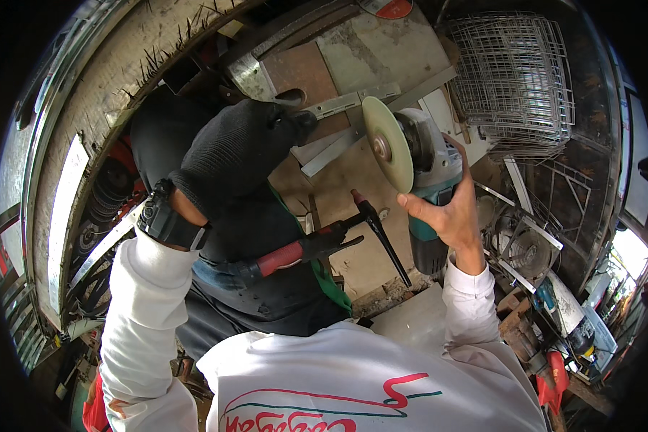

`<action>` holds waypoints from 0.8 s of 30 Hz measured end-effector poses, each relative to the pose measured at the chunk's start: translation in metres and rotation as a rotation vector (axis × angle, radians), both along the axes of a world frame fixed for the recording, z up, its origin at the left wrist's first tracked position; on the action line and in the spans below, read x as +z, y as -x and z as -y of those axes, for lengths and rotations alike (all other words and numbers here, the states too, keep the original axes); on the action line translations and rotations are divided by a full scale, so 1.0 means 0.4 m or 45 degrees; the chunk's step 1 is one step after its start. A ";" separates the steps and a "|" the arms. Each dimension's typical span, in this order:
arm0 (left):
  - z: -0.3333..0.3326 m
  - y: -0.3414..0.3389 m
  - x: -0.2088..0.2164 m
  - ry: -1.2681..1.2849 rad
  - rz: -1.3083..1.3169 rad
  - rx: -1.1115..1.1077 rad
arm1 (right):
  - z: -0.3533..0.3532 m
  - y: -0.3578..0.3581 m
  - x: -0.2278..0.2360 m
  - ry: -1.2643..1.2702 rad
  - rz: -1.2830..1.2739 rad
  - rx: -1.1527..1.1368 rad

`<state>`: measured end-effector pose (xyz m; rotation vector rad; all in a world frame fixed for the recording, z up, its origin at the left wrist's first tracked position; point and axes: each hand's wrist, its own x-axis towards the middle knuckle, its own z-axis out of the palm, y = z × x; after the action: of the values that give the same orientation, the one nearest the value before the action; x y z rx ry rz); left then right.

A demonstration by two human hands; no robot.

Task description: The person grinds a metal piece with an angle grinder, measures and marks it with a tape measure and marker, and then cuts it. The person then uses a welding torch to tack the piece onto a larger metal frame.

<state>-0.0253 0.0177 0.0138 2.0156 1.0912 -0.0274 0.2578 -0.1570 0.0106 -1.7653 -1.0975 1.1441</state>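
My right hand (450,219), bare, is closed round the body of a teal and grey angle grinder (439,180). The grinder's pale round disc (387,144) faces left, standing on edge. On the left, my left hand (241,147) wears a black knitted glove, with its fingers closed at the near end of a slotted metal strip (338,106). That strip points away to the right, its far end just beyond the disc's upper edge. Between my hands and nearer to me lies a TIG welding torch (331,239) with a red and black handle, partly across my dark-clothed leg.
Metal sheets and plates (367,50) lie at the far side. A stack of wire mesh racks (515,79) stands at the far right. A round fan-like guard (529,248) and a second power tool (572,324) are on the right. A worn board edge (108,93) curves along the left.
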 end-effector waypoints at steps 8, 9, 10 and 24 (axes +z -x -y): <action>0.003 0.013 -0.009 -0.047 0.178 -0.049 | -0.007 0.006 0.005 0.022 -0.014 -0.008; 0.003 0.015 -0.013 -0.081 0.168 -0.079 | -0.007 0.005 0.005 0.025 -0.019 -0.010; 0.001 0.012 -0.006 -0.117 0.155 -0.109 | -0.008 0.006 0.008 0.035 -0.024 -0.007; 0.000 -0.004 0.010 0.181 0.007 0.155 | -0.049 0.011 0.082 0.223 -0.097 0.013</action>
<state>-0.0237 0.0176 0.0179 1.8194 1.1733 -0.0360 0.2534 -0.1375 0.0434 -1.8336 -0.9876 1.3379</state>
